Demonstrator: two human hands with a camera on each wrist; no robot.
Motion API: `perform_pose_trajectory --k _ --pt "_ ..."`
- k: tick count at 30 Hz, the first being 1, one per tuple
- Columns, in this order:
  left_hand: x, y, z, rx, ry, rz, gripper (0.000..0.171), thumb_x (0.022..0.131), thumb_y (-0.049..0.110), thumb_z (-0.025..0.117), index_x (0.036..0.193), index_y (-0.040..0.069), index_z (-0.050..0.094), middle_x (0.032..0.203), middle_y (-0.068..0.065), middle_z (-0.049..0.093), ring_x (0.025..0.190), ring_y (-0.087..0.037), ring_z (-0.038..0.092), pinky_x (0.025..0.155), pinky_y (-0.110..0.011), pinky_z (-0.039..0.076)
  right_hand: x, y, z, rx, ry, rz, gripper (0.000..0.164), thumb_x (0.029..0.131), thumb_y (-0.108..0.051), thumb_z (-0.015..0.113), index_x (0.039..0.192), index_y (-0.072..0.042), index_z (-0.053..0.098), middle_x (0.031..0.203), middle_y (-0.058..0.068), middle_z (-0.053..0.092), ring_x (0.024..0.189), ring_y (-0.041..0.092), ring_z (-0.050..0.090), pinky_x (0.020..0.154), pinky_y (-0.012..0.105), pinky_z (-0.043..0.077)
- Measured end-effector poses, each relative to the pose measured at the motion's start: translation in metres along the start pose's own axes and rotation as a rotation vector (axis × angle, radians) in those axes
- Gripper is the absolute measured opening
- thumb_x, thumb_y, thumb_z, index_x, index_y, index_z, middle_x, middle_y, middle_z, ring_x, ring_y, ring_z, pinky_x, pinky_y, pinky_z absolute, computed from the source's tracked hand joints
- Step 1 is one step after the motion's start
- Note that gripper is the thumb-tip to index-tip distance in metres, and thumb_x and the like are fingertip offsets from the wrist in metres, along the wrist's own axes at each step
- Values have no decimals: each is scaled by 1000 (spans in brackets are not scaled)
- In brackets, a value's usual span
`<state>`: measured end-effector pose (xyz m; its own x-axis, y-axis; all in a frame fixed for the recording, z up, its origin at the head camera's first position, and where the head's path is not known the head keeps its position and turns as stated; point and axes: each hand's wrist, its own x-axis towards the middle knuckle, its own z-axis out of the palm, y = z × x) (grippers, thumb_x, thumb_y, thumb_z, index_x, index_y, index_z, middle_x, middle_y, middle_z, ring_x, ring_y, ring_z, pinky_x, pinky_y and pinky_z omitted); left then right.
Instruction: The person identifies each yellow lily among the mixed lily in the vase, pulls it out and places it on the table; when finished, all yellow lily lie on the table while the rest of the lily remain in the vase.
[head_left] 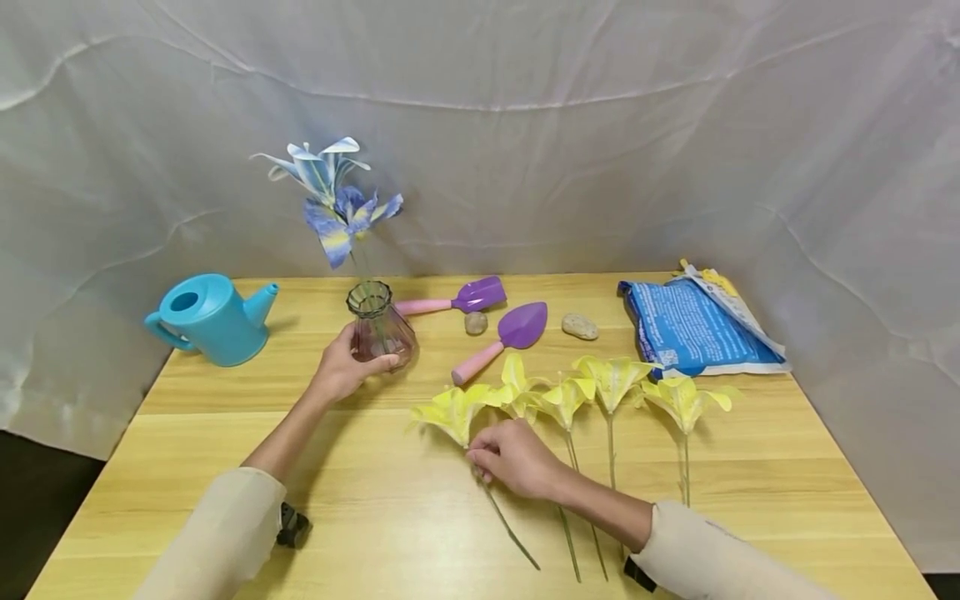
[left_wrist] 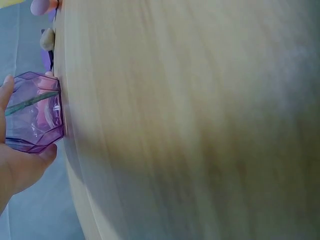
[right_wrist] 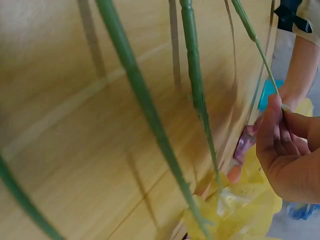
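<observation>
My left hand [head_left: 351, 363] grips a translucent purple glass vase [head_left: 386, 337] low on its body, thumb across the front. A pale blue lily [head_left: 318, 171] and a blue-purple iris [head_left: 347, 218] stand in it. In the left wrist view, a green stem [left_wrist: 32, 102] shows through the vase wall. My right hand [head_left: 517, 458] pinches the stem of the leftmost yellow lily [head_left: 453, 414] just below its bloom. The right wrist view shows the thumb and fingers [right_wrist: 274, 112] meeting on that thin stem. Several more yellow lilies [head_left: 612, 382] lie beside it to the right.
A turquoise watering can [head_left: 217, 321] stands at left. Behind the lilies lie a purple shovel [head_left: 480, 293], a purple trowel [head_left: 522, 325] and two stones, one round [head_left: 476, 323], one oval [head_left: 580, 326]. A blue bag [head_left: 697, 329] sits back right, before a grey curtain [head_left: 525, 167].
</observation>
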<state>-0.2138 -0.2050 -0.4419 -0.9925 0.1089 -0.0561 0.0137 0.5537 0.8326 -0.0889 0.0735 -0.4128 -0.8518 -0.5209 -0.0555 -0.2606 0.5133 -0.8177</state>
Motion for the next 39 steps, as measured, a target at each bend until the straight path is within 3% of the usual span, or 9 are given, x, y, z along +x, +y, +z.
perform_pose_trajectory --k 6,11,18,24,32,36,39 --pt "2 -3 0 -2 3 6 97 66 52 70 138 8 21 121 -18 43 105 -31 45 73 -38 46 6 1 7 -141 18 -34 13 85 -11 58 79 -5 68 59 -3 60 47 1 51 45 16 43" --pt "3 -3 2 -3 3 -1 98 66 52 70 138 8 21 121 -17 43 105 -31 45 75 -39 46 12 10 4 -167 44 9 16 85 -8 57 72 -5 68 53 -2 58 42 3 51 43 17 42" --pt "4 1 3 1 3 5 97 67 51 70 138 8 20 122 -18 42 107 -30 44 77 -39 45 15 16 -1 -287 72 -7 15 81 -12 63 66 -10 68 56 -7 59 51 -1 49 55 17 43" --pt "3 0 3 13 8 -4 97 68 52 68 139 9 18 125 -18 40 109 -33 43 79 -41 44 12 14 -4 -232 52 40 13 82 -16 62 72 -9 68 60 -5 60 49 2 49 52 18 43" --pt "-5 1 -2 56 -24 6 101 68 53 67 141 12 10 131 -20 34 116 -37 37 86 -47 39 -15 2 -14 -361 100 -34 12 82 -19 63 72 -13 64 57 -11 52 48 0 44 49 17 40" --pt "-14 3 -14 123 -29 31 104 68 54 67 142 9 8 136 -22 27 120 -40 30 91 -53 32 -37 -4 -32 -379 84 -94 12 82 -22 62 85 -11 66 71 -7 61 60 1 53 57 18 46" --pt "-24 1 -27 224 -26 62 104 69 56 65 141 7 9 139 -23 22 122 -41 26 92 -57 26 -59 -1 -50 -429 134 -134 20 80 -25 65 95 -12 65 84 -3 64 73 4 57 65 21 48"
